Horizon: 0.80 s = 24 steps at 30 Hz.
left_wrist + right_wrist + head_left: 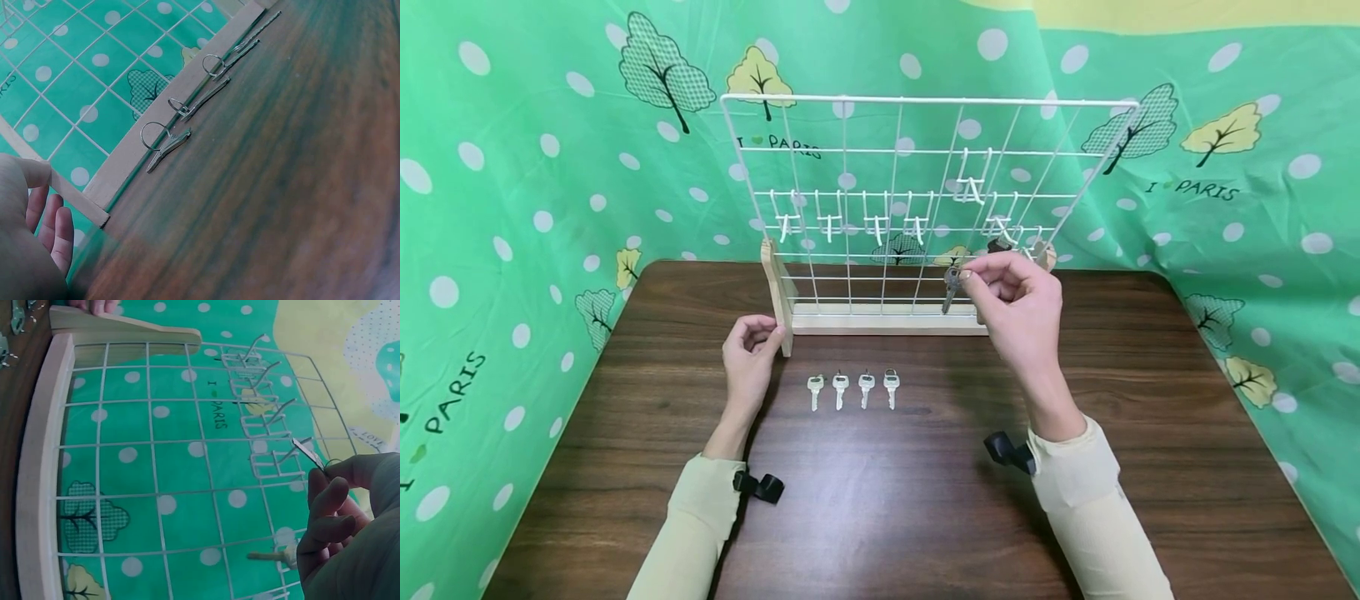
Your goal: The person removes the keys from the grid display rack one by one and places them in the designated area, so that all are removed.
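My right hand (1018, 304) pinches a silver key (951, 290) by its ring, in front of the wire grid rack (880, 100). In the right wrist view the key (309, 453) points toward a white hook (275, 464) on the grid. Another key (270, 556) hangs on the rack partly behind that hand. My left hand (750, 358) grips the rack's wooden side piece (778, 292), thumb at its front edge. Several silver keys (840, 390) with rings lie in a row on the table before the rack.
Several white hooks (876, 225) hang in a row on the grid, with one hook (972, 187) higher up on the right. A wooden bar (887, 327) forms the rack's base on the brown table (880, 500). Behind stands a green patterned curtain (550, 183).
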{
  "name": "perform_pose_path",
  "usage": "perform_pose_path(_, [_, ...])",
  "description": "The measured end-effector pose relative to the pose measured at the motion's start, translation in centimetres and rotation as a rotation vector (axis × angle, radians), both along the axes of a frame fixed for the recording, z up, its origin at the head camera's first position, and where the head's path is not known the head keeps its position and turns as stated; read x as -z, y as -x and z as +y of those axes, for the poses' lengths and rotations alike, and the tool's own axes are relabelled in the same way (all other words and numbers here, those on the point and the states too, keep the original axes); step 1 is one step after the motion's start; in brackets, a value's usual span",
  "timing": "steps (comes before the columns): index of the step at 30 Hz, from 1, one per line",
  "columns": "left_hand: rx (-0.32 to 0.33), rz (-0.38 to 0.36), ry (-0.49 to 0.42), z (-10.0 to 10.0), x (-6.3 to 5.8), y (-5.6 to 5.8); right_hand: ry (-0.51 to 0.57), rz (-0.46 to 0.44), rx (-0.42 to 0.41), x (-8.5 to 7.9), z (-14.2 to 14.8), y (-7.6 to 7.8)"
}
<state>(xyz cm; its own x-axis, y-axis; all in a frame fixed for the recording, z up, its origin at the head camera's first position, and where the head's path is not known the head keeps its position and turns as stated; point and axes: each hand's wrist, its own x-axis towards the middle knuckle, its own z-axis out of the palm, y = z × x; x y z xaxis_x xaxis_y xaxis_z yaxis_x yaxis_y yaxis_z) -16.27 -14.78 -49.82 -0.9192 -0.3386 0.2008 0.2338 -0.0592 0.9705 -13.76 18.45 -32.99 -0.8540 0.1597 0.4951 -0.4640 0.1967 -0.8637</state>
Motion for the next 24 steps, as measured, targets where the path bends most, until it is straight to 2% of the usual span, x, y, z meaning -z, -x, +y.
perform_pose_path(6, [0.002,0.001,-0.005,0.0,-0.1,0.0,-0.002,-0.051,-0.048,1.1,0.4,-0.4])
perform_pose_path(11, [0.001,-0.003,-0.006,0.1,-0.1,-0.1,-0.003,-0.112,-0.068,2.8,0.5,-0.6])
perform_pose_path(17, [-0.002,-0.001,-0.008,0.0,0.1,-0.1,-0.045,-0.151,-0.096,4.9,0.5,-0.8])
perform_pose_path(24, [-0.001,-0.002,-0.009,0.0,0.1,-0.2,-0.092,-0.203,-0.102,6.1,0.6,-1.3])
